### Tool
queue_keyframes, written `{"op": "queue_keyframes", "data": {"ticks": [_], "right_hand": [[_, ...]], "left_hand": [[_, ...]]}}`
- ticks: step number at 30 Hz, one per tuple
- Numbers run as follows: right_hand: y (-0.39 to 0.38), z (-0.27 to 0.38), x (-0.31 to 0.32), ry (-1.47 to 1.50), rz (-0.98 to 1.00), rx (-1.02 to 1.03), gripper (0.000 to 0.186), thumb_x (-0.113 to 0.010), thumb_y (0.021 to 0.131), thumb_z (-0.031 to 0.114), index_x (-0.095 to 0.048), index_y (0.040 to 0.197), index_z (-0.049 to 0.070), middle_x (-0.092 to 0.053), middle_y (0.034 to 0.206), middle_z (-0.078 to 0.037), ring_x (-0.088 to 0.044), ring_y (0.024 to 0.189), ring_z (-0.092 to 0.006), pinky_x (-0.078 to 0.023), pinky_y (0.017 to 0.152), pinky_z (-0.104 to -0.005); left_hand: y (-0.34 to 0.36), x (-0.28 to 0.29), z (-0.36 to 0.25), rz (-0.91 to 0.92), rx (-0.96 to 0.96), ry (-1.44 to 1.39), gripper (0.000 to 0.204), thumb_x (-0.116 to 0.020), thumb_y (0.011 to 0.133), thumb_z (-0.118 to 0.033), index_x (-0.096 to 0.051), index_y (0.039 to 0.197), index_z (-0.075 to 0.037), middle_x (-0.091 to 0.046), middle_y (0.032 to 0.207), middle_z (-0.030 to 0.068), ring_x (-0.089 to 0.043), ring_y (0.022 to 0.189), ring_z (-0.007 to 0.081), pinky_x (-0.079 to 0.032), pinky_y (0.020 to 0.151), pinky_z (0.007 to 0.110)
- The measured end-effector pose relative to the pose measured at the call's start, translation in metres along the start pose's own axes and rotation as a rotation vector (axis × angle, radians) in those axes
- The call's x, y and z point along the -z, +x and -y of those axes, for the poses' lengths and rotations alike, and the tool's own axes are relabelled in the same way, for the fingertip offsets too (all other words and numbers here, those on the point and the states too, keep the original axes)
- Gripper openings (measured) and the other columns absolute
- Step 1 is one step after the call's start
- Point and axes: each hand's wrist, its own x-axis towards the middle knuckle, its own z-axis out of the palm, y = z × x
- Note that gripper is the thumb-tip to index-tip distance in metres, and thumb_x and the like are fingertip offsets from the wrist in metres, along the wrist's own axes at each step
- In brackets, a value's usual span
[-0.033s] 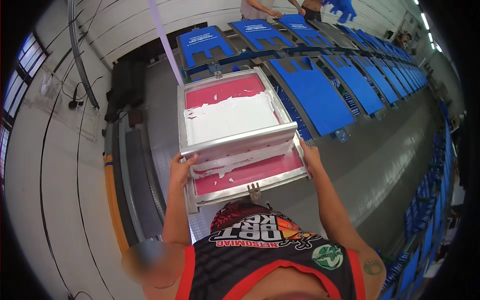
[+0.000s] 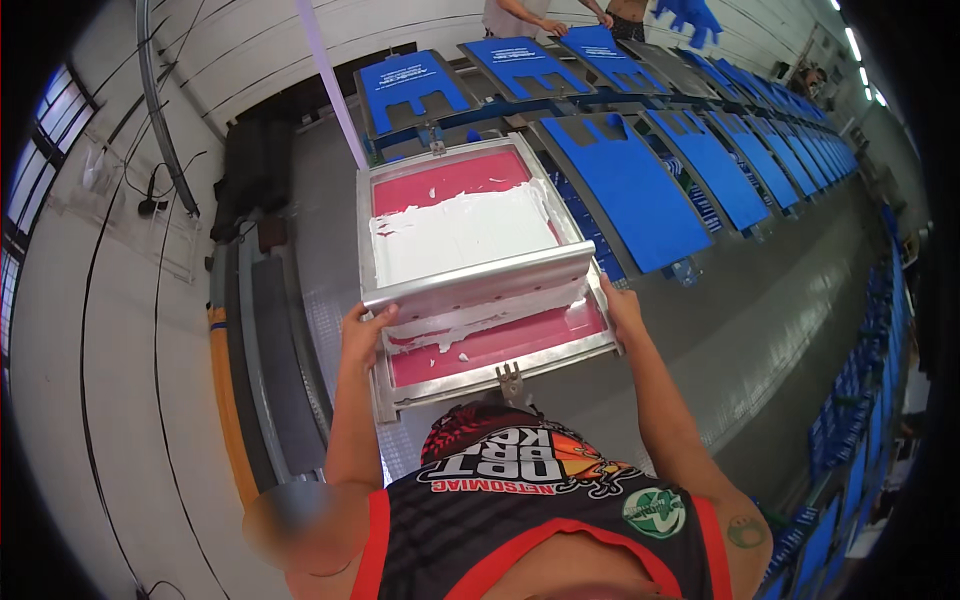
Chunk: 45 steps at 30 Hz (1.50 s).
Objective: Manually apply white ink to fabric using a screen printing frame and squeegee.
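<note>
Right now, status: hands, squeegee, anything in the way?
Left hand, right hand on frame sides. Squeegee lies across frame. White ink both sides; no obstruction seen.

Glare on floor (image 2: 765,360); bent edges

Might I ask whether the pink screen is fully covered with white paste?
Only partly: white paste coats its middle, while the pink screen shows at both ends.

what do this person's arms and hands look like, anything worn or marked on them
The left hand and right hand are bare, without gloves. The dark top is sleeveless, with red armhole trim. A round, greenish tattoo marks the right upper arm.
</note>
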Motion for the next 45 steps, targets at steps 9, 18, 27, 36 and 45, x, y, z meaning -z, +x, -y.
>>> {"op": "queue_keyframes", "data": {"ticks": [9,18,27,36,45], "right_hand": [[0.050,-0.017,0.009,-0.154,-0.018,-0.018,0.081,-0.067,0.079,0.056,-0.060,0.101,-0.022,-0.064,0.099,-0.026,-0.061,0.092,-0.0262,-0.048,0.080,-0.0386],[0.098,-0.037,-0.001,-0.202,0.120,-0.057,0.087,-0.064,0.076,0.066,-0.062,0.106,-0.016,-0.064,0.105,-0.023,-0.060,0.097,-0.0258,-0.046,0.085,-0.0380],[0.086,-0.034,0.002,-0.174,0.087,-0.102,0.070,-0.061,0.081,0.061,-0.068,0.105,-0.005,-0.066,0.106,-0.022,-0.063,0.101,-0.0302,-0.045,0.088,-0.0368],[0.101,-0.055,-0.001,-0.214,0.149,-0.025,0.078,-0.060,0.084,0.059,-0.061,0.110,-0.014,-0.063,0.110,-0.023,-0.058,0.105,-0.0249,-0.042,0.092,-0.0341],[0.062,0.075,-0.023,-1.093,0.374,1.231,0.059,-0.076,0.071,0.037,-0.059,0.119,0.008,-0.063,0.108,-0.015,-0.061,0.102,-0.0338,-0.047,0.087,-0.0440]], "left_hand": [[0.012,-0.019,0.022,0.024,0.043,-0.072,0.070,-0.086,0.067,-0.022,-0.054,0.121,0.007,-0.060,0.115,0.0225,-0.054,0.113,0.0317,-0.038,0.100,0.045],[0.031,-0.025,0.054,-0.040,0.052,-0.031,0.056,-0.083,0.072,-0.018,-0.058,0.116,0.006,-0.062,0.111,0.0127,-0.058,0.103,0.0218,-0.043,0.092,0.035],[0.032,-0.031,0.058,-0.077,0.071,-0.052,0.061,-0.087,0.067,-0.018,-0.056,0.114,0.006,-0.062,0.109,0.0145,-0.059,0.103,0.0226,-0.042,0.094,0.035],[0.033,-0.031,0.058,-0.104,0.096,-0.046,0.057,-0.084,0.070,-0.013,-0.055,0.115,0.007,-0.063,0.107,0.0108,-0.059,0.102,0.0203,-0.044,0.091,0.034],[0.002,-0.066,-0.023,0.275,-0.519,1.350,0.036,-0.075,0.066,-0.010,-0.069,0.101,-0.013,-0.068,0.090,0.0135,-0.063,0.082,0.0341,-0.051,0.076,0.044]]}}
